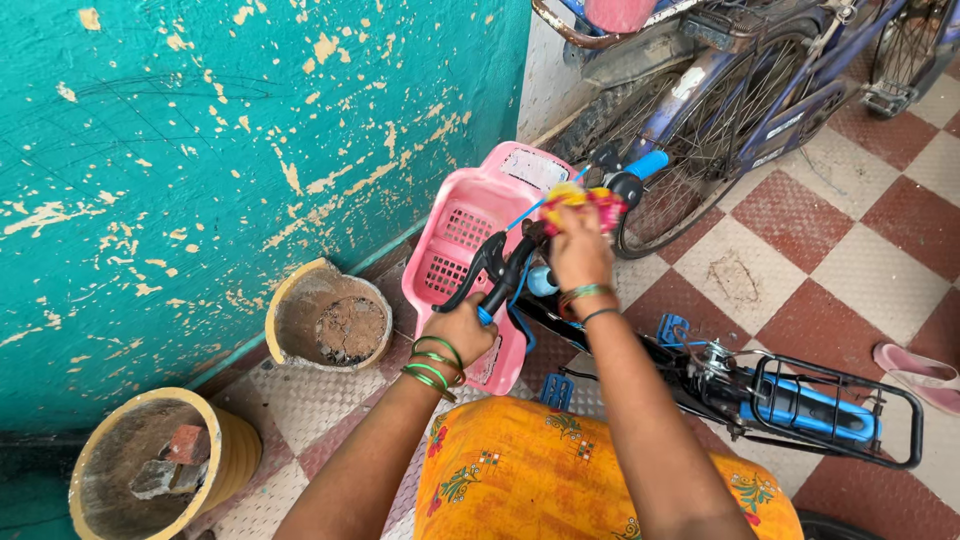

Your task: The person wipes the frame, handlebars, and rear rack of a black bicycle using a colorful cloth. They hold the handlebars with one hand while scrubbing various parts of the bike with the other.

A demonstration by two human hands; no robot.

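A small children's bicycle with a blue frame [800,405] lies across the floor below me, with a pink plastic basket [470,235] on its front. My left hand [462,330] is closed around the left black handlebar grip [505,285], beside the brake lever. My right hand [578,248] presses a yellow and pink cloth [585,200] against the handlebar near its middle. Both wrists wear green bangles. The blue right grip [645,163] sticks out beyond the cloth.
A peeling teal wall [200,150] stands on the left. Two yellow-rimmed pots [330,320] [150,470] of rubble sit at its foot. A larger bicycle [720,110] leans at the top right. A pink sandal [920,372] lies on the chequered floor.
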